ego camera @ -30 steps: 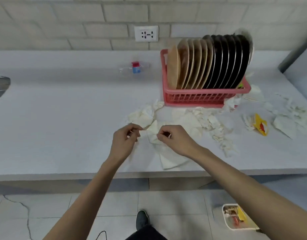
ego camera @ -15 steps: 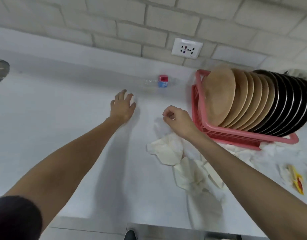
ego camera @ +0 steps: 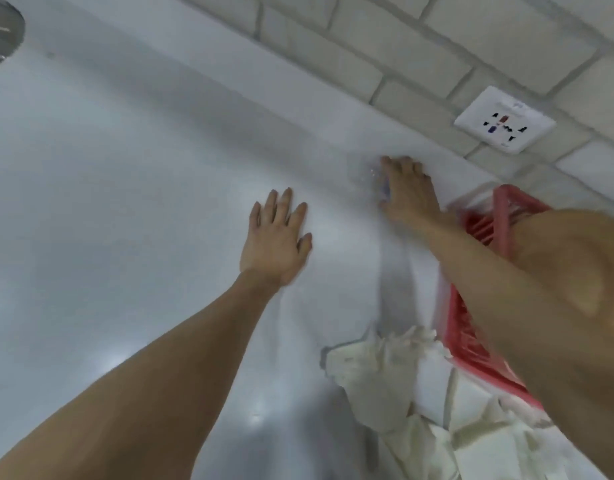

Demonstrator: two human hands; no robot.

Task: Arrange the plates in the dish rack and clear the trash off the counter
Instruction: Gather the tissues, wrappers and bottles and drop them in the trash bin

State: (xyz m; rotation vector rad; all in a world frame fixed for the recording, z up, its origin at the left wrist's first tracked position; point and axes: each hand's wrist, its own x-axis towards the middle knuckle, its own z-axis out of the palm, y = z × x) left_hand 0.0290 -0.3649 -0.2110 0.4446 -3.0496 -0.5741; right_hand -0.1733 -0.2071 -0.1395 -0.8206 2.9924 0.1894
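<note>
Our left hand (ego camera: 276,237) lies flat, fingers spread, on the counter (ego camera: 125,237). Our right hand (ego camera: 407,192) covers what seems a clear bottle (ego camera: 384,188) at the back wall, beside the red dish rack (ego camera: 502,216). In the blur we cannot tell whether it grips.

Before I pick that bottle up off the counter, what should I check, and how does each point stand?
1. Reach: ok, the right hand lies over the bottle by the wall.
2. Grip: cannot tell, too blurred to see whether the fingers curl round it.
3. Other hand: ok, the left hand rests flat on the counter, holding nothing.
4. Arm clearance: cannot tell, the forearm passes close beside the dish rack.
5. Trash: not ok, paper scraps lie on the counter by the rack.
</note>
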